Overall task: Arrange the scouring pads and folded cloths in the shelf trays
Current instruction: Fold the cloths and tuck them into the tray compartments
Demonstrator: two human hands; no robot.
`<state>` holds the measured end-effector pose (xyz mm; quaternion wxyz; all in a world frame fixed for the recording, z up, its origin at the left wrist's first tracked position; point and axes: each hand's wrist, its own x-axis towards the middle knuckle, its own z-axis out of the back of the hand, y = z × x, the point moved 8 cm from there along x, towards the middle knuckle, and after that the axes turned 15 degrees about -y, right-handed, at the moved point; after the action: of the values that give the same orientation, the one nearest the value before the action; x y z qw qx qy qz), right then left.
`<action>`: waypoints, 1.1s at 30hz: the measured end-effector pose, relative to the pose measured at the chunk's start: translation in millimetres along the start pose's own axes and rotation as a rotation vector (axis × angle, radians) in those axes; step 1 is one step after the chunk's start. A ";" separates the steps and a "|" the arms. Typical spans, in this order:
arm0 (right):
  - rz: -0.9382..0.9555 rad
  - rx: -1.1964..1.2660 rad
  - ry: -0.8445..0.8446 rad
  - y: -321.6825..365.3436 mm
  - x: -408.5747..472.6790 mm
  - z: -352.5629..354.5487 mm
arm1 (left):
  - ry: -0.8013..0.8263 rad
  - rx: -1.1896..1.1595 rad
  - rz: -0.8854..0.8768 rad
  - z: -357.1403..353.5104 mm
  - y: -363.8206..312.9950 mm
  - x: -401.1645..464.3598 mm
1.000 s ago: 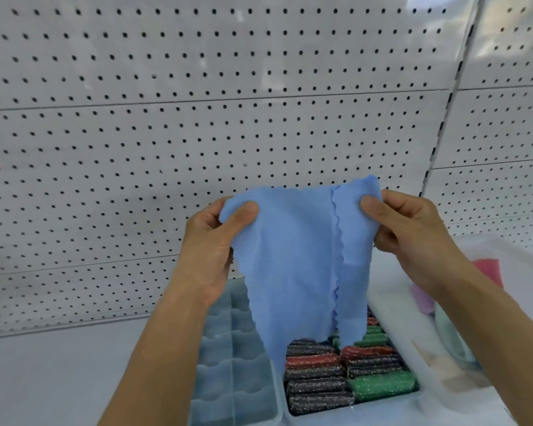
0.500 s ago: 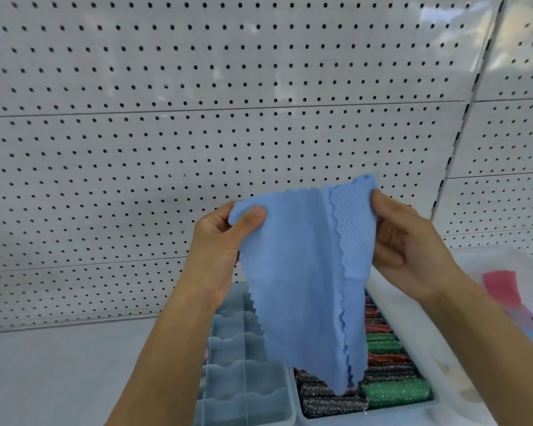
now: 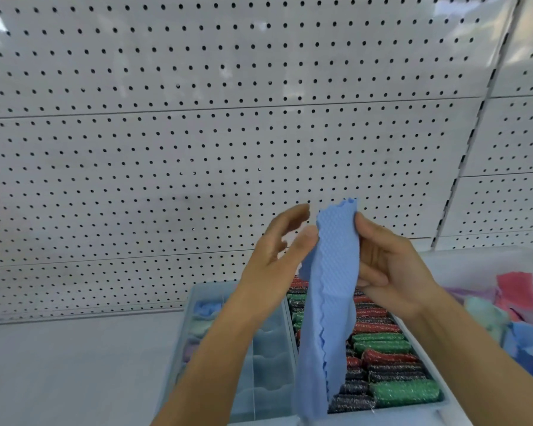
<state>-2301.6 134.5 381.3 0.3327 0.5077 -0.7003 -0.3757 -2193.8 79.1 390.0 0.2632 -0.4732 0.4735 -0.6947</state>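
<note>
A blue cloth (image 3: 330, 302) hangs folded into a narrow strip in front of me. My right hand (image 3: 388, 272) pinches its top edge. My left hand (image 3: 274, 256) is right beside the cloth with fingers spread, thumb touching its left edge. Below, a divided tray (image 3: 265, 358) holds a few rolled cloths (image 3: 205, 309) in its left compartments. To its right a tray (image 3: 413, 408) is packed with red, green and dark glittery scouring pads (image 3: 382, 355).
A white bin (image 3: 474, 259) at the right holds loose pink, green and blue cloths (image 3: 517, 299). White pegboard (image 3: 197, 133) forms the back wall. The grey shelf surface (image 3: 74, 364) stretches left of the trays.
The hands came together, folding the spread blue cloth into a narrow strip. My left hand let go of its corner and opened.
</note>
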 end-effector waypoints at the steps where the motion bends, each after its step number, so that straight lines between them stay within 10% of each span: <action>1: -0.021 0.000 -0.004 -1.4 -0.5 0.3 | 0.082 -0.023 0.031 -5.0 -2.7 0.0; 18: 0.309 -0.776 -0.280 13.7 5.5 6.3 | 0.242 0.223 0.048 4.1 -42.9 34.8; 33: 0.315 -0.576 -0.158 41.1 9.5 -18.1 | 0.099 0.274 0.000 40.4 -29.9 46.9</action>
<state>-2307.7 130.3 426.6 0.4614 0.2476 -0.6588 -0.5402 -2174.1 36.7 440.5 0.3016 -0.3979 0.3865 -0.7755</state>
